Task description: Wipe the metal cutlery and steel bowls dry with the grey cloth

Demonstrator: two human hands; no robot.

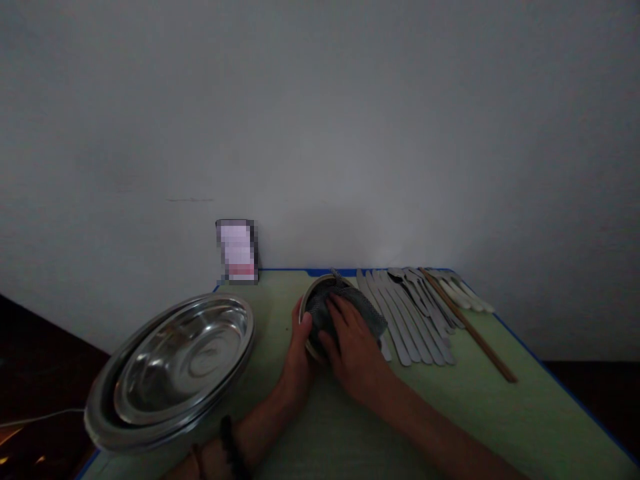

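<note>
A round bowl (306, 300) with a pale rim is tilted toward me near the middle of the table. My left hand (299, 350) grips its left side, thumb over the rim. Inside the bowl lies a dark grey checked cloth (367, 310), which spills over the right edge. My right hand (353, 347) presses the cloth into the bowl with its fingers; the fingertips are partly sunk in the folds. Most of the bowl's inside is hidden by cloth and hand.
Nested metal basins (185, 360) stand at the left. Right of the bowl lie several table knives (413, 333), metal spoons (400, 275), wooden chopsticks (470, 327) and white-handled utensils (463, 293). A phone (237, 250) leans on the wall behind the green table (520, 420).
</note>
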